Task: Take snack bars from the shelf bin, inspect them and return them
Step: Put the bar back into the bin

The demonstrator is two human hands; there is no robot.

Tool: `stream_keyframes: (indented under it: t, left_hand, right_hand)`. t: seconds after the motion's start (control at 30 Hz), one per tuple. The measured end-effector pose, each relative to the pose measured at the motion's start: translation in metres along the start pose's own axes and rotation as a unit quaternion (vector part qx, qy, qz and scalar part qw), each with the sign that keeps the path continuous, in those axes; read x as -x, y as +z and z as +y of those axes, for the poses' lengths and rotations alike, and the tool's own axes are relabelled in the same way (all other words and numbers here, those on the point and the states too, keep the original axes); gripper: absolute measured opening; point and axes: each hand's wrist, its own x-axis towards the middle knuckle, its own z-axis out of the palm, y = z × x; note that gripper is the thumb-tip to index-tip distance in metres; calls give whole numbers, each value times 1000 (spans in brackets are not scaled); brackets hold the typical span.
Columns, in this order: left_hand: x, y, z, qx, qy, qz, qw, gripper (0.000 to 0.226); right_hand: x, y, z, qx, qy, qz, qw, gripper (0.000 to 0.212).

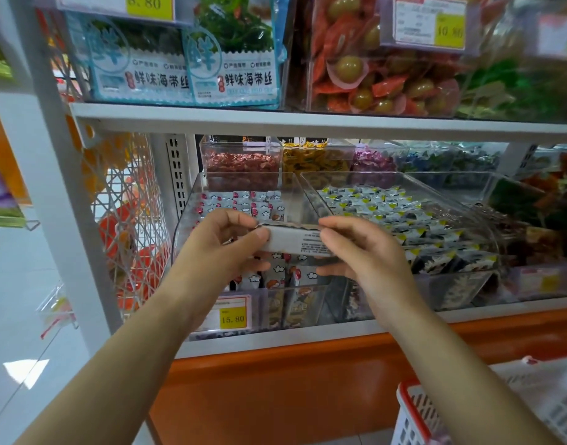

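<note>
While both hands (224, 242) (359, 248) pinch snack bar (295, 240), above clear bin (186, 220)

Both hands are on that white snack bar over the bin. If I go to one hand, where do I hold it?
Judging by its pose, pinch the flat white-wrapped snack bar at its left short end, coming in from the left, as the left hand does now: it lies level and lengthwise, and that keeps the printed text uncovered once the right hand lets go.

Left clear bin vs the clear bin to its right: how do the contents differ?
Left bin holds white wrappers with red and cloud prints; right bin holds wrappers patterned black and white with yellow corners. The left bin looks emptier toward its back; the right bin is piled fuller. Both are clear, open-topped, holding small wrapped snacks.
</note>
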Motion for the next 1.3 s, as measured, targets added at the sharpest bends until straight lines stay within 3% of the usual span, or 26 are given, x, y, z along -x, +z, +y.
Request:
stream_keyframes:
  t: [0.1, 0.23, 0.4, 0.6, 0.87, 0.97, 1.07, 1.3]
  left_hand:
    - [1, 1, 2, -16, 13, -13, 1000, 26]
    - [6, 8, 7, -79, 40, -42, 995, 25]
    - [7, 12, 9, -204, 89, -33, 974, 3]
    - [4, 8, 11, -173, 24, -63, 983, 18]
    - [3, 2, 16, -157, -4, -43, 987, 25]
    - [3, 1, 15, -139, -3, -30, 990, 21]
    - [4, 4, 13, -162, -5, -80, 984, 17]
    - [2, 2, 13, -137, -16, -95, 986, 15]
  right_hand:
    - [2, -1, -2, 55, -32, 6, 998, 6]
    - [0, -3, 1, 135, -65, 52, 987, 17]
    - [0, -2, 1, 154, -97, 61, 981, 20]
    - [0, -5, -2, 147, -101, 16, 984, 18]
    - [3, 0, -5, 150, -121, 8, 981, 19]
    - [3, 1, -3, 140, -114, 20, 983, 15]
    - [4, 3, -1, 123, -80, 30, 989, 16]
    - [-2, -11, -9, 16, 46, -69, 996, 24]
